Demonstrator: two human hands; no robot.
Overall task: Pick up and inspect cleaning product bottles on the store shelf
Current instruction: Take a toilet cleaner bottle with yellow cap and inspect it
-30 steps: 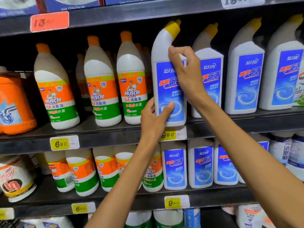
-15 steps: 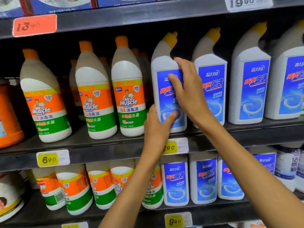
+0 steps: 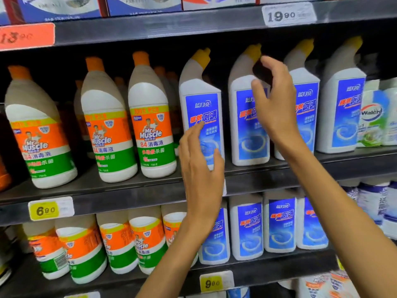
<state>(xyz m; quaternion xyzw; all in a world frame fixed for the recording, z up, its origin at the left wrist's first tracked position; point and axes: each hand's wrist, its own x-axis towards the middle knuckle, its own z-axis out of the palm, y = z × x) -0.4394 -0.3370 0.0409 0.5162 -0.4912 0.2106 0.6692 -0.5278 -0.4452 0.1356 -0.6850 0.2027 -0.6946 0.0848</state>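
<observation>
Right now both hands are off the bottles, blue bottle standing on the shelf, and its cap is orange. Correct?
Not quite: the cap on the blue bottle is yellow; the orange caps are on the Mr Muscle bottles to its left. The rest holds in the head view: left hand and right hand grip nothing, and the bottle stands on the shelf.

Smooth white plastic bottles carry glossy blue labels on matt dark shelving.
</observation>
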